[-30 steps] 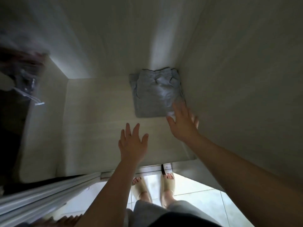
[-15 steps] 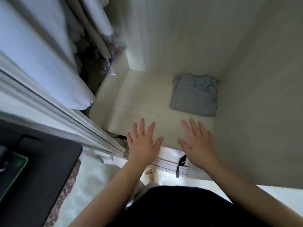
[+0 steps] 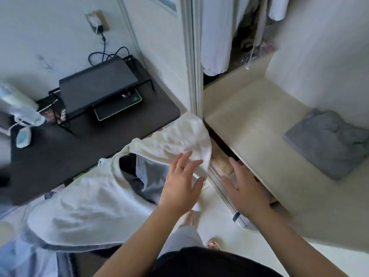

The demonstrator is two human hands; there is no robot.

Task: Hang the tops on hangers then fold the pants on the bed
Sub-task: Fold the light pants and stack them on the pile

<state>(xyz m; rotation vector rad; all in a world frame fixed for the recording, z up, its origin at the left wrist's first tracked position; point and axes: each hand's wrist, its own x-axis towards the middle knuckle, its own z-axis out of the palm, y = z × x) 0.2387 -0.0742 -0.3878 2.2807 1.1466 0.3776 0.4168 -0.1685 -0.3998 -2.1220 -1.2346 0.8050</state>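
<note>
A folded grey garment (image 3: 327, 140) lies on the pale wardrobe shelf (image 3: 249, 120) at the right, against the side wall. A cream-white top (image 3: 175, 140) lies draped in front of me, over other clothes, with pale blue fabric (image 3: 153, 172) showing beneath it. My left hand (image 3: 181, 184) hovers with spread fingers over the lower edge of the white top. My right hand (image 3: 245, 188) is held out flat and spread just before the shelf's front edge, holding nothing. White garments (image 3: 217, 37) hang inside the wardrobe at the top.
A black desk (image 3: 60, 152) at the left carries a black laptop on a wire stand (image 3: 95, 86), a mouse pad and cables. The sliding wardrobe door frame (image 3: 193, 56) runs upright in the middle. My feet (image 3: 213, 244) stand on a pale tiled floor.
My view has swung left, away from the shelf. Both hands have drawn back from the shelf and the folded grey garment; the desk and the white top have come into view.
</note>
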